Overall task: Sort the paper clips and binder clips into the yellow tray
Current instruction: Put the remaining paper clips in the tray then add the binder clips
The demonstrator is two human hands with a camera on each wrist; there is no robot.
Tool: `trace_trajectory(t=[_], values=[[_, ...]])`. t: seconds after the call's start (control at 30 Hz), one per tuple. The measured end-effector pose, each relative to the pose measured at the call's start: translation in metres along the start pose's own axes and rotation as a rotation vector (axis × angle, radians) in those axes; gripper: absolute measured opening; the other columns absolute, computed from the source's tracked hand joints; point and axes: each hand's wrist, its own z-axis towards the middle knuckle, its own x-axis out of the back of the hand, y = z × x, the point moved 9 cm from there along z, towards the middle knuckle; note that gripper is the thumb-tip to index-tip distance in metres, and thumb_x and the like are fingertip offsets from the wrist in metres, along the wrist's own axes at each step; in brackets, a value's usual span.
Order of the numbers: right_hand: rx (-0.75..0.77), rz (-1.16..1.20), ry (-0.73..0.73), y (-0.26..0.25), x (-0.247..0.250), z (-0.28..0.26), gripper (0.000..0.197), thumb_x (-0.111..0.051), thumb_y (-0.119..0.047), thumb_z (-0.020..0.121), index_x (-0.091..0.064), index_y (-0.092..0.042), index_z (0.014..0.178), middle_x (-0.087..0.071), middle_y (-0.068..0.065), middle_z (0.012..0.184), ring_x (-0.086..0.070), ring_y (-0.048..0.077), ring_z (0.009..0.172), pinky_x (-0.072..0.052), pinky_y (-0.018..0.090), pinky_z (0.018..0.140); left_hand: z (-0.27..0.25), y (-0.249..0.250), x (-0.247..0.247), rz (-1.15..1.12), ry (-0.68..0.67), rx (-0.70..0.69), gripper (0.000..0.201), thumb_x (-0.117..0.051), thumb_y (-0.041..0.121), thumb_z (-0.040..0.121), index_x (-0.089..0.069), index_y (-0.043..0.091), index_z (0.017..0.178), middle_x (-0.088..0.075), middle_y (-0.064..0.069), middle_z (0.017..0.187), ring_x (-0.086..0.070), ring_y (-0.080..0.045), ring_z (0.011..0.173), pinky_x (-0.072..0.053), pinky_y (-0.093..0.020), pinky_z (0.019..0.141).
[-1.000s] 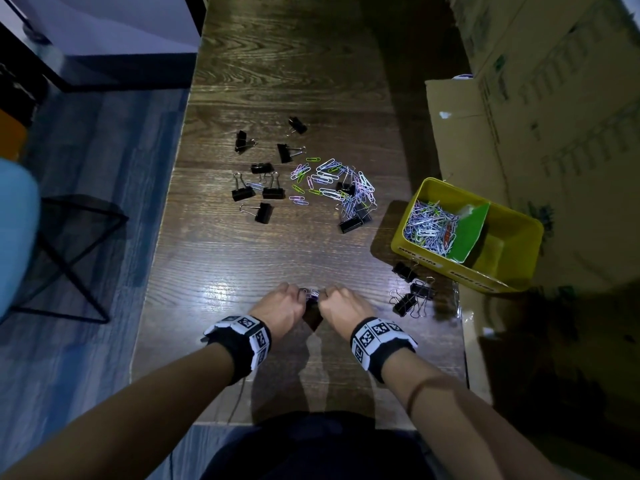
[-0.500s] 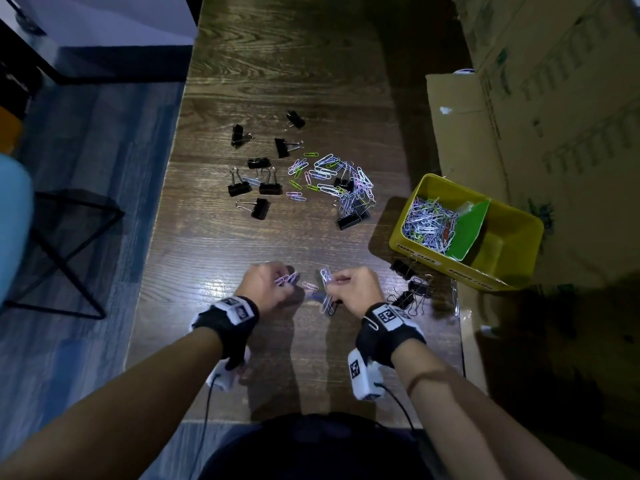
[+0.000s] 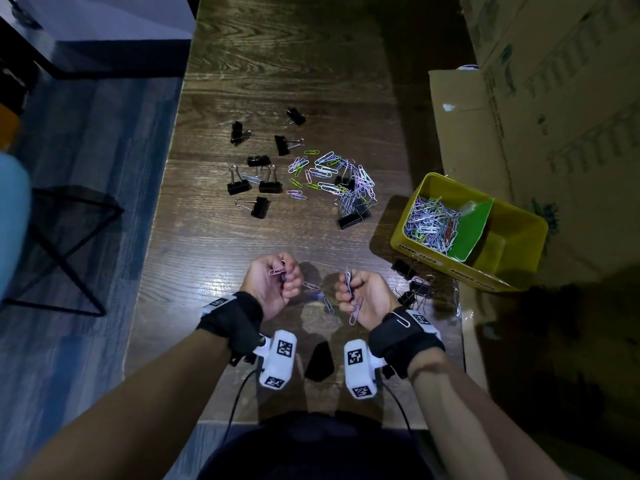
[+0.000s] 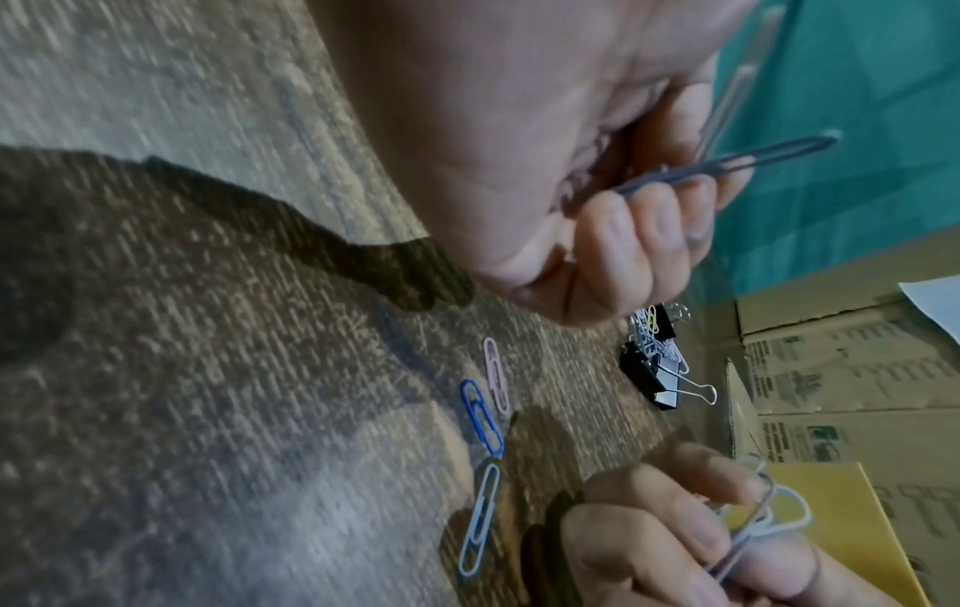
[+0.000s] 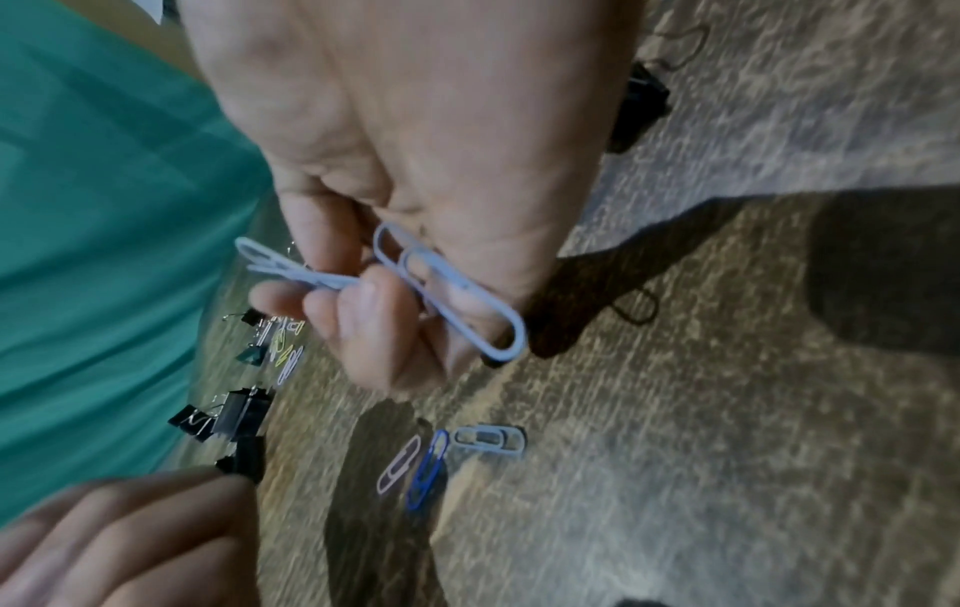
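Note:
My left hand (image 3: 281, 276) is turned palm up near the table's front and grips a few paper clips (image 4: 727, 164) in its curled fingers. Palm up beside it, my right hand (image 3: 349, 289) holds a bunch of pale blue paper clips (image 5: 446, 287). Three loose clips (image 3: 320, 294) lie on the table between the hands. The yellow tray (image 3: 450, 270) stands to the right, with many paper clips (image 3: 429, 223) left of its green divider (image 3: 471, 233). A mixed pile of paper clips (image 3: 332, 174) lies further back, with black binder clips (image 3: 256, 181) to its left.
More binder clips (image 3: 412, 287) lie between my right hand and the tray. Cardboard boxes (image 3: 554, 98) stand along the right side. The table's left edge (image 3: 156, 237) drops to the floor, where a dark metal frame (image 3: 69, 254) stands.
My hands, pressed together palm down on the table a second ago, have lifted apart and turned palm up, each with paper clips. Three clips now lie between them.

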Motion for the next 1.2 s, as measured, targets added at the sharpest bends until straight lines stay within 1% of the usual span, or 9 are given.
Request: trace_trajectory(t=[0.17,0.23,0.4,0.57,0.73,0.8,0.9,1.03,1.2], values=[[-0.037,-0.041,0.012,0.000,0.005,-0.001,0.002,-0.040,-0.016,0.069,-0.042,-0.014,0.068,-0.036,-0.002,0.057,-0.030,0.008,0.041,-0.015,0.016,0.035,0.006,-0.004,0.005,0.024,0.026,0.029,0.023,-0.033,0.023,0.064,-0.044,0.010,0.049,-0.034,-0.004,0.049,-0.024,-0.013,0.047,-0.012,-0.021,0.046],[-0.021,-0.155,0.121,-0.002,0.016,-0.001,0.022,-0.049,-0.025,0.084,-0.040,-0.018,0.065,-0.034,-0.006,0.051,-0.025,0.006,0.038,-0.013,0.017,0.032,0.008,-0.004,0.011,0.096,0.063,0.040,0.033,-0.037,0.031,0.078,-0.045,0.011,0.053,-0.037,-0.003,0.050,-0.028,-0.014,0.045,-0.015,-0.021,0.043],[0.231,-1.156,0.349,-0.032,0.011,-0.013,0.050,-0.070,-0.051,0.078,-0.042,-0.019,0.051,-0.038,-0.011,0.036,-0.033,0.010,0.038,-0.024,0.023,0.041,0.009,-0.001,0.019,0.459,0.110,0.014,0.036,-0.058,0.045,0.084,-0.048,0.015,0.066,-0.053,-0.006,0.055,-0.039,-0.016,0.041,-0.027,-0.022,0.041],[0.273,-1.648,0.425,-0.027,-0.007,-0.014,0.047,-0.072,-0.057,0.072,-0.049,-0.019,0.060,-0.065,0.008,0.074,-0.062,0.023,0.072,-0.050,0.029,0.064,0.006,-0.002,0.019,0.591,0.079,0.004,0.029,-0.062,0.029,0.085,-0.049,0.014,0.063,-0.050,-0.001,0.050,-0.035,-0.011,0.036,-0.023,-0.016,0.037],[0.369,-1.824,0.443,-0.025,-0.019,-0.013,0.046,-0.067,-0.056,0.077,-0.066,-0.013,0.095,-0.069,0.014,0.094,-0.065,0.030,0.091,-0.051,0.033,0.078,0.005,0.012,0.013,0.955,0.156,-0.138,0.019,-0.077,0.018,0.073,-0.063,0.010,0.064,-0.058,0.004,0.049,-0.044,-0.004,0.039,-0.035,-0.015,0.040],[0.369,-1.838,0.429,-0.025,-0.020,-0.013,0.041,-0.067,-0.050,0.080,-0.065,-0.013,0.096,-0.068,0.014,0.093,-0.065,0.030,0.091,-0.050,0.034,0.078,0.005,0.016,0.009,1.159,0.143,-0.198,0.014,-0.082,0.021,0.068,-0.071,0.012,0.072,-0.069,-0.001,0.069,-0.056,-0.006,0.057,-0.045,-0.016,0.057],[0.363,-1.840,0.398,-0.024,-0.022,-0.015,0.036,-0.065,-0.043,0.084,-0.066,-0.010,0.098,-0.068,0.016,0.094,-0.065,0.032,0.091,-0.051,0.036,0.078,0.005,0.009,0.001,1.537,0.052,-0.294,0.034,-0.079,0.029,0.070,-0.071,0.018,0.102,-0.073,0.000,0.095,-0.067,-0.013,0.087,-0.049,-0.023,0.084],[0.333,-1.837,0.380,-0.014,-0.024,-0.013,0.019,-0.059,-0.024,0.091,-0.067,-0.008,0.095,-0.068,0.017,0.092,-0.066,0.031,0.089,-0.053,0.037,0.076,0.000,-0.011,-0.009,2.057,-0.022,-0.365,0.031,-0.056,0.042,0.088,-0.057,0.031,0.117,-0.070,-0.003,0.099,-0.065,-0.023,0.090,-0.051,-0.032,0.077],[0.346,-1.874,0.331,-0.003,-0.030,-0.016,0.019,-0.051,-0.013,0.088,-0.065,-0.006,0.098,-0.067,0.019,0.096,-0.065,0.034,0.092,-0.053,0.037,0.076,-0.010,-0.032,-0.019,2.289,-0.127,-0.330,0.029,-0.036,0.026,0.097,-0.049,0.013,0.120,-0.061,-0.009,0.114,-0.059,-0.030,0.100,-0.045,-0.037,0.079]])
